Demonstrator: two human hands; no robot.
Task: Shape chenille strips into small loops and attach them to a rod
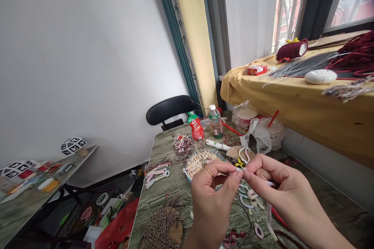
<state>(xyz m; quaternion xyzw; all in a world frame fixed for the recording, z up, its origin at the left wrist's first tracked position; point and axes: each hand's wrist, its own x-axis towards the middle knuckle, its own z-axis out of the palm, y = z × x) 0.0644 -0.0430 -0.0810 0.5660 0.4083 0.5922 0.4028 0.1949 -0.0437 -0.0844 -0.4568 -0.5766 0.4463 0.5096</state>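
The left hand (213,192) and the right hand (280,186) meet above the table, fingertips nearly touching; each has thumb and forefinger pinched together on a small pale piece (240,169), mostly hidden by the fingers, so its exact shape cannot be told; a pale cord (269,218) hangs below the right hand, though whether it joins the piece cannot be told; just behind the fingertips lies a tool (230,158) with dark and yellow parts; partly behind the left hand sits a round woven basket (195,160) with blue edging; pale loops (247,198) lie on the table beneath the hands; to the left are pink and white cords (157,176) and, nearer, speckled yarn (160,223) wound on cardboard; farther back stand a tangle of yarn scraps (183,144), a red pouch (196,128) and a clear bottle (215,123); beyond the table's far edge is a black chair (170,109); a yellow cloth (292,105) drapes the ledge at right.
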